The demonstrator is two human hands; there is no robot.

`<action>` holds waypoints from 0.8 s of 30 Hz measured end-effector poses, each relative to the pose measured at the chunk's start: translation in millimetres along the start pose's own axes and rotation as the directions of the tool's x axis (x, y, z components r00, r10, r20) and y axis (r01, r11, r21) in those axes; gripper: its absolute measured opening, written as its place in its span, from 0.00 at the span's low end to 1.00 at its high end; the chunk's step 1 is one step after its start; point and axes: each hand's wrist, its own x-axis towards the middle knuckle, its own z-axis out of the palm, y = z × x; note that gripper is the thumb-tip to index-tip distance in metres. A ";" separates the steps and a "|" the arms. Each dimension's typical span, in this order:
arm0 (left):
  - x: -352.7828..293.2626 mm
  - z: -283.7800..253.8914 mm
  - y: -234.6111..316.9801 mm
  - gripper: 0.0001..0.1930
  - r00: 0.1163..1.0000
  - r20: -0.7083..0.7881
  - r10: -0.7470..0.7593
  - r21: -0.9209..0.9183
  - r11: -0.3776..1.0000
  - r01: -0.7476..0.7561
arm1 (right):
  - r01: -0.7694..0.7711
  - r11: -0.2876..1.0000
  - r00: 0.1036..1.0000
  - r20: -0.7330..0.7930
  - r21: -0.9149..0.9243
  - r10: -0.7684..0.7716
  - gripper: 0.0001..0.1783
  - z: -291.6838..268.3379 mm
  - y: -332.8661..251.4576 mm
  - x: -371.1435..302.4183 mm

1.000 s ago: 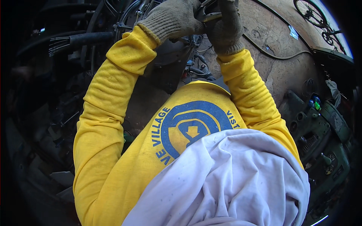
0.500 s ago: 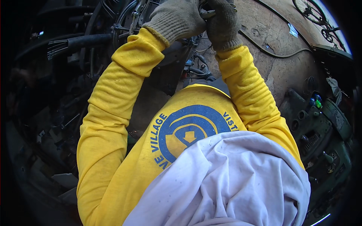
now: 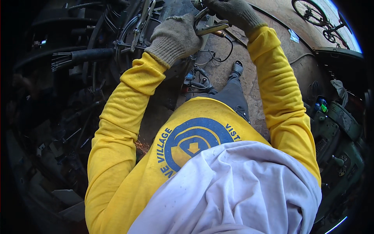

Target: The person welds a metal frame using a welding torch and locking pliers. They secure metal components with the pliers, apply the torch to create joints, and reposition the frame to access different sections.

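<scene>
At the top of the head view, my left hand [image 3: 175, 36], in a grey-tan knit glove, is closed on a pair of metal locking pliers [image 3: 212, 29]. Their handles stand apart and point to the right. My right hand [image 3: 237, 15], gloved alike, has its fingers curled around the upper part of the same pliers. The jaw end is partly hidden by the glove and the picture's top edge. Another pair of locking pliers [image 3: 141, 25] is clamped on the dark metalwork just left of my left hand.
A black cable bundle [image 3: 83, 56] with bare rod-like ends juts from the machinery at left. A thin cable [image 3: 230, 50] hangs below the pliers. Green machinery [image 3: 337, 156] stands at right, a bicycle [image 3: 315, 15] at far right. Orange sparks [image 3: 142, 146] show beside my left sleeve.
My hands have drawn apart, the right one moving up and right, so the pliers' spread handles now show between them. My leg and foot have come into view, and sparks have appeared at left.
</scene>
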 end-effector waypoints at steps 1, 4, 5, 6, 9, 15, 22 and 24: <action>-0.8 0.0 -0.7 0.24 1.000 -0.008 0.000 -0.002 1.000 0.000 | -0.028 0.999 0.999 0.041 -0.027 0.029 0.28 -3.7 -4.5 0.9; -3.7 -0.6 -1.4 0.23 1.000 -0.007 -0.004 -0.005 1.000 0.004 | -0.033 0.999 0.998 0.061 -0.010 0.033 0.25 -4.9 -12.9 -6.8; -3.2 -1.9 0.1 0.23 1.000 -0.001 0.008 -0.001 1.000 -0.008 | -0.034 0.999 0.997 0.064 -0.010 0.035 0.25 -5.7 -6.6 -6.3; -3.6 -2.2 -0.2 0.23 1.000 0.007 0.003 -0.001 1.000 -0.003 | 0.131 0.989 0.991 0.032 0.073 -0.134 0.21 -3.5 4.8 -6.0; -1.7 0.3 -1.9 0.23 1.000 -0.009 0.029 -0.017 0.999 -0.029 | 0.389 0.887 0.911 0.040 0.248 -0.410 0.13 -3.4 34.4 10.6; -3.9 7.2 -11.9 0.23 0.997 0.000 0.073 -0.009 0.997 -0.073 | 0.264 0.807 0.943 0.037 0.528 -0.332 0.19 4.1 33.8 -4.2; -9.0 19.5 -19.0 0.20 0.823 -0.403 0.399 0.158 0.917 -0.367 | 0.081 0.822 0.996 -0.078 0.564 -0.045 0.21 23.3 24.1 -15.5; -10.1 18.2 -21.5 0.21 0.845 -0.361 0.395 0.181 0.918 -0.352 | 0.091 0.816 0.996 -0.042 0.571 -0.081 0.19 26.9 32.0 -5.7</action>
